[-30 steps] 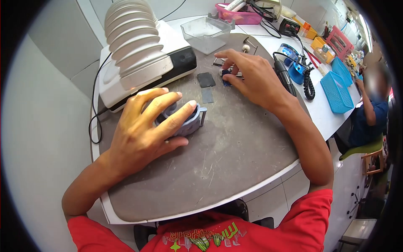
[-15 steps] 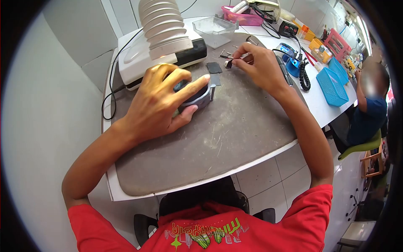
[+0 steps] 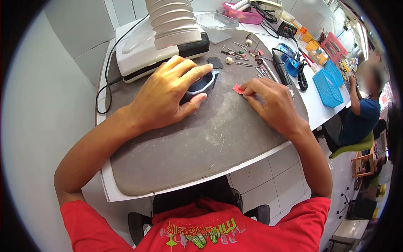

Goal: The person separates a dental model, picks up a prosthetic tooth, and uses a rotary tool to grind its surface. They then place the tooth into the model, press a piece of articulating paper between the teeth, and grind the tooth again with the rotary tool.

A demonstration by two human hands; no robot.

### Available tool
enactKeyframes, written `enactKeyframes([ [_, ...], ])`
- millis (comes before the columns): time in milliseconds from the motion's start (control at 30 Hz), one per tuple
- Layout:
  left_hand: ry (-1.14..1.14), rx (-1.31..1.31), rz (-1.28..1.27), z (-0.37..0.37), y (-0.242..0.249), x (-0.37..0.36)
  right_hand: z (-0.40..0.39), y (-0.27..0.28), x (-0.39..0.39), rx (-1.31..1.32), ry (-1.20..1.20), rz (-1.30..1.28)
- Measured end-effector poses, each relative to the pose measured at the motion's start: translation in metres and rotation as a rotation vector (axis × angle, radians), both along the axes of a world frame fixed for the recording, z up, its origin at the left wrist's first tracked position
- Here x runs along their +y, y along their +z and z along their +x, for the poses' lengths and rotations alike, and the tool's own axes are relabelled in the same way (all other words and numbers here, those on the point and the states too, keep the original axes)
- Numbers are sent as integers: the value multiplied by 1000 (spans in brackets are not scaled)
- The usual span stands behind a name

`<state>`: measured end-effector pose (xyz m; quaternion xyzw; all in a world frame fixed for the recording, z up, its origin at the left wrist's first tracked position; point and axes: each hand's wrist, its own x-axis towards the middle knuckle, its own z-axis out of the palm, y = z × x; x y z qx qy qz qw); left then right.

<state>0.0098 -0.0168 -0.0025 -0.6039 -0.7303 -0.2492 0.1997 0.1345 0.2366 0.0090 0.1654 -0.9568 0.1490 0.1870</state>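
My left hand [image 3: 166, 94] is wrapped over a dark, hollow, cup-like piece with a pale blue-grey rim [image 3: 208, 85]. Thumb and fingers grip its sides, and the palm hides much of it. A small red piece, perhaps sandpaper [image 3: 237, 88], is pinched between the thumb and fingers of my right hand [image 3: 268, 101], low over the brown mat [image 3: 201, 147]. Beyond the left hand lies a dark flat square [image 3: 215, 63]. Several burs and polishing bits [image 3: 237, 54] are scattered on the mat past both hands.
A white machine [image 3: 138, 59] with a ribbed hose [image 3: 174, 23] stands at the back left. Behind are a clear tray [image 3: 216, 27] and a pink basket [image 3: 241, 14]. On the right are a rotary handpiece [image 3: 281, 69], a blue basket [image 3: 327, 87] and another person [image 3: 361, 117].
My right hand has left the scattered bits and come nearer to me, now with a red piece in its fingers. My left hand keeps its grip on the cup-like piece.
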Motion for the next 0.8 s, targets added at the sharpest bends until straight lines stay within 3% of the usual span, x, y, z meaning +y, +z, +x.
enactKeyframes([
  [333, -68, -2, -14, -7, 1, 1, -4, -6, -6, 213, -1, 13],
  [400, -90, -70, -3, -8, 1, 1, 0, 1, -15, -90, -195, -406],
  [433, -92, -71, 4, -8, 2, 2, -4, -4, -17, -179, -146, -660],
  [467, -105, -73, -4, -8, 2, 2, -5, -2, -20, -177, -158, -669],
  [533, -85, -123, -22, -7, 3, 2, -6, 5, -27, -463, -160, -922],
  [800, -69, -135, -66, -7, 3, 1, -12, 8, -40, -715, -93, -1080],
])
